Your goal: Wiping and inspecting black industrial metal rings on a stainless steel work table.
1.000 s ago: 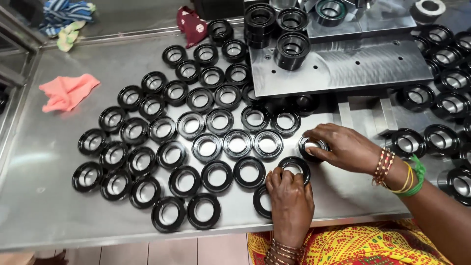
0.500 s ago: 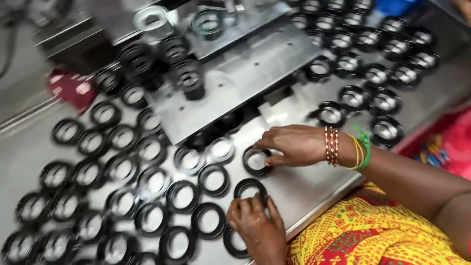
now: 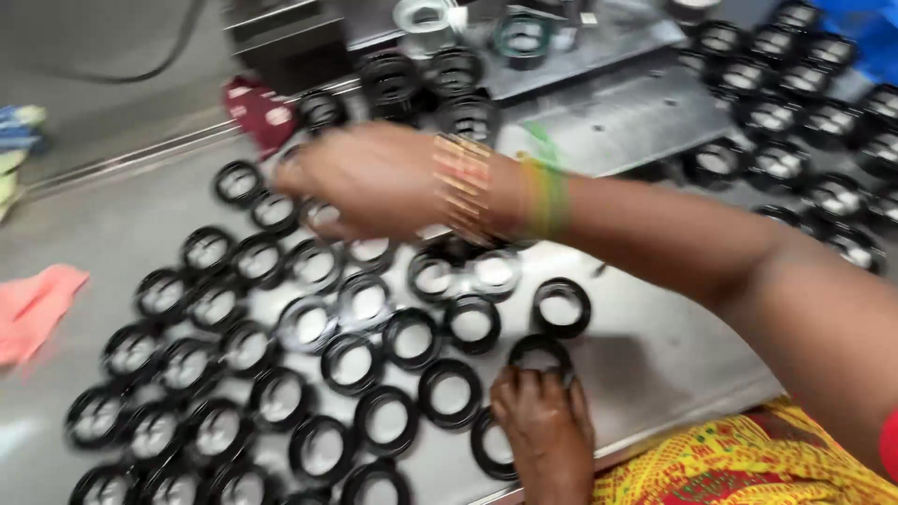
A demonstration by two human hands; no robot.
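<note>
The left hand (image 3: pixel 541 421) rests at the near edge of the metal table (image 3: pixel 122 224), fingers curled together and pressed down on a black ring (image 3: pixel 540 352) that lies flat just above the knuckles; its fingertips cover the ring's near rim. A second black ring (image 3: pixel 486 447) lies against the left side of that hand, partly under it.

The right hand (image 3: pixel 369 182) reaches across the table toward the far left, its arm crossing the view from the right, with gold bangles (image 3: pixel 460 187) and green bangles (image 3: pixel 547 196) at the wrist. The hand is blurred; the fingers look loosely bent and pointing down over the far rows of rings (image 3: pixel 281 327). I cannot tell whether it pinches one.

The rings lie flat in slanting rows over the table's left half, close together and many touching. One lone ring (image 3: pixel 561 307) lies to the right of the rows, between the two hands.

More rings stand in rows at the far right (image 3: pixel 795 103). A grey metal plate (image 3: pixel 617 117) lies beyond the right forearm, with stacked rings (image 3: pixel 388 79) at its left end. A pink cloth (image 3: pixel 33 309) lies at the left edge, a red cloth (image 3: pixel 262 112) farther back.
</note>
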